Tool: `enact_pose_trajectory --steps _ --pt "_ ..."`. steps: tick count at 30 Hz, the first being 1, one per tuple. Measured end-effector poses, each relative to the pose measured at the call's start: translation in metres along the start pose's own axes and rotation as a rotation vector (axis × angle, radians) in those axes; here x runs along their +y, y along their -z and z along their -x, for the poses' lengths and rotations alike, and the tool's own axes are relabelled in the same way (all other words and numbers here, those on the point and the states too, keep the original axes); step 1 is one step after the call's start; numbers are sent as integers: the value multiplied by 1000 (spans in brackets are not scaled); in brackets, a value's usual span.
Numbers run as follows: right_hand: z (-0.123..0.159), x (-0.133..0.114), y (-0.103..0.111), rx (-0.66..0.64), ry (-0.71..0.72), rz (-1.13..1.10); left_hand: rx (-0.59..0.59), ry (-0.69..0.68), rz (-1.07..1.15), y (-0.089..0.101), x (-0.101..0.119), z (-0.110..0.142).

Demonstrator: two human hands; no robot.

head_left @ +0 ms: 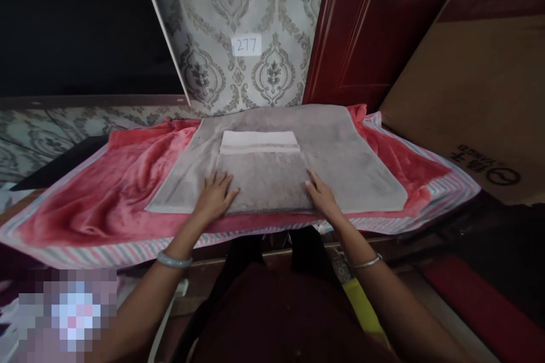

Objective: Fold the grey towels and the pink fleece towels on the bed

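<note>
A folded grey towel (264, 178) with a pale band at its far end lies on a larger grey towel (349, 153) spread flat. My left hand (214, 195) rests palm down on the folded towel's near left corner, fingers stretched out. My right hand (322, 195) lies flat on its near right edge, fingers also extended. Neither hand grips anything.
A red plush blanket (106, 187) with a striped border covers the table under the towels. A large cardboard box (472, 85) leans at the right. Behind stand patterned wallpaper with a "277" label (246, 45) and a dark red door (361, 28).
</note>
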State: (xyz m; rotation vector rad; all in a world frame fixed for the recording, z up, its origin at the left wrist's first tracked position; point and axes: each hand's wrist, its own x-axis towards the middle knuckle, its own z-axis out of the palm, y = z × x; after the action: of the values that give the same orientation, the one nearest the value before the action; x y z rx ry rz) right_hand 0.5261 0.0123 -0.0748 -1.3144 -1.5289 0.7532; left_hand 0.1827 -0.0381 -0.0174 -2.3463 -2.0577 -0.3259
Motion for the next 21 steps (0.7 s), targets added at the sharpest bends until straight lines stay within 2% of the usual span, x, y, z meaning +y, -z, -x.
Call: enact_pose_trajectory --steps 3,6,8,10,15,18,21 --pt "13 -20 1 61 -153 -344 90 -205 -5 -4 24 31" --pt "26 -41 3 99 -331 -759 179 -377 4 -15 48 49" --pt "36 -51 2 125 -466 -997 247 -395 -2 -24 62 54" --pt "49 -56 -1 96 -577 -1149 299 -365 -8 -32 73 54" --pt "75 -64 -20 -175 -713 -1273 363 -301 30 -40 87 50" --pt "77 -70 -34 -191 -721 -1240 360 -266 133 -39 86 51" --pt "72 -73 -44 -196 -704 -1141 379 -207 303 -35 88 64"
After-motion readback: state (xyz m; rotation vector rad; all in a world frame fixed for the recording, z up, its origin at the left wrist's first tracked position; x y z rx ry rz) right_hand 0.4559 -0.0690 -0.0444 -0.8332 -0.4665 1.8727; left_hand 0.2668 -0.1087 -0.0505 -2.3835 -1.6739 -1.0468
